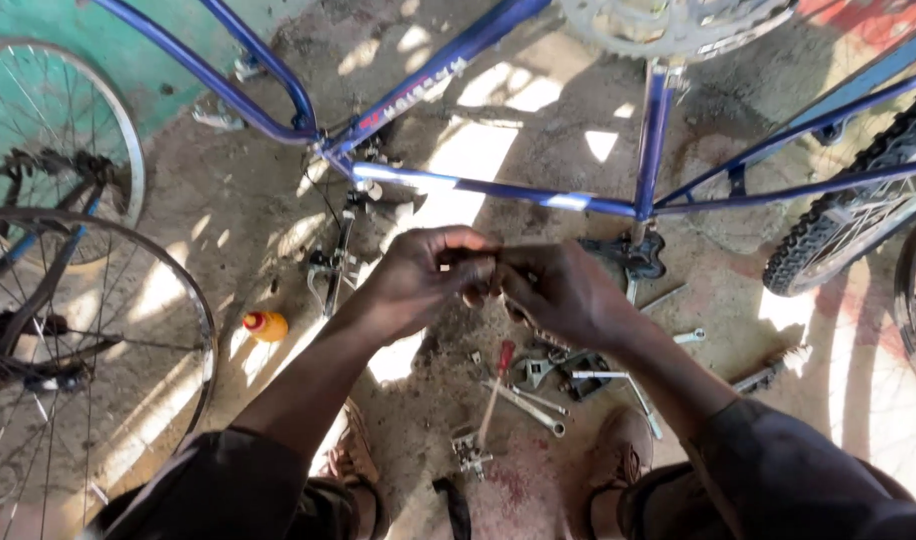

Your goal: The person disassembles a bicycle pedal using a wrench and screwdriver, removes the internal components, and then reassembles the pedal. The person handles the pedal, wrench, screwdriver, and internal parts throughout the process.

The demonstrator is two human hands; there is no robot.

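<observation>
Dusty concrete floor carries scattered wrenches beneath an upturned blue bicycle frame; left hand and right hand meet, grips pinching something too small to tell.

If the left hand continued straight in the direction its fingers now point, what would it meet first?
The left hand points rightward, so it would meet the right hand at once: their fingertips already appear to touch around a small part, hidden between them. Depth here is hard to judge.
</observation>
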